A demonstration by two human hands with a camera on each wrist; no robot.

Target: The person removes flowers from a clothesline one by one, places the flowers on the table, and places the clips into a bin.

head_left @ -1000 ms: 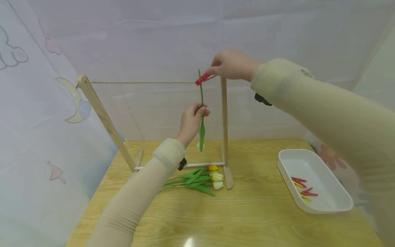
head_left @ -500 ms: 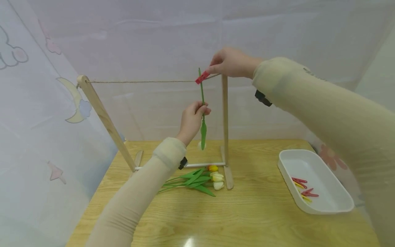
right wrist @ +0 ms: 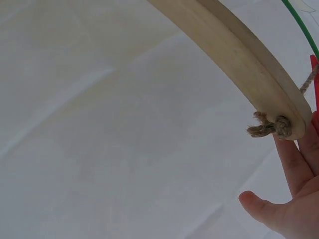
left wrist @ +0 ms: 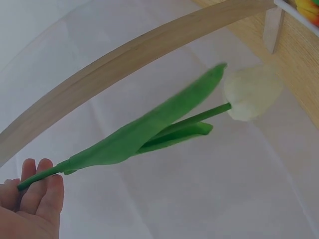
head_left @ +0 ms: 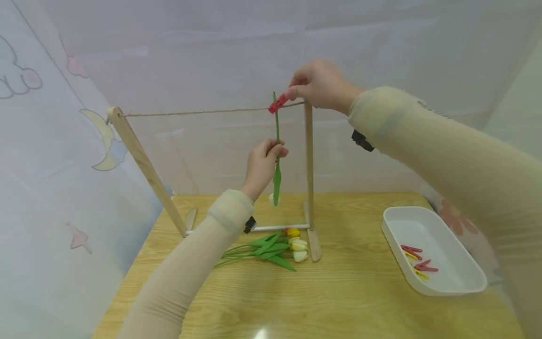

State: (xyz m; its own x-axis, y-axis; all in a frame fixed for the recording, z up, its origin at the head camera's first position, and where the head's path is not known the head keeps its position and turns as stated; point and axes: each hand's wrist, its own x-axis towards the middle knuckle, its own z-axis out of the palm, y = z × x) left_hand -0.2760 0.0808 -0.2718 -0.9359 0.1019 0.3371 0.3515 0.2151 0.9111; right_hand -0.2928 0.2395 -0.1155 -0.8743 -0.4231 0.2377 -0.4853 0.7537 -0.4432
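Note:
My left hand (head_left: pixel 266 159) pinches the green stem of a white tulip (left wrist: pixel 251 93) that hangs head down, its long leaves (left wrist: pixel 149 122) below my fingers. The stem's upper end crosses a twine line (head_left: pixel 203 112) near the right post. At that crossing sits a red clothespin (head_left: pixel 278 103), and my right hand (head_left: pixel 323 84) pinches its outer end between thumb and fingers. In the right wrist view the clothespin shows only at the edge, beside the post's knotted twine (right wrist: pixel 271 126).
A wooden frame with two posts (head_left: pixel 309 165) carries the line. Several tulips (head_left: pixel 271 247) lie on the table (head_left: pixel 338 301) at its foot. A white tray (head_left: pixel 455 249) at the right holds red and yellow clothespins (head_left: pixel 425 266).
The right hand, with the clothespin, has risen slightly, and the line's right part bends up a little more. The left hand keeps its grip on the tulip stem almost in place.

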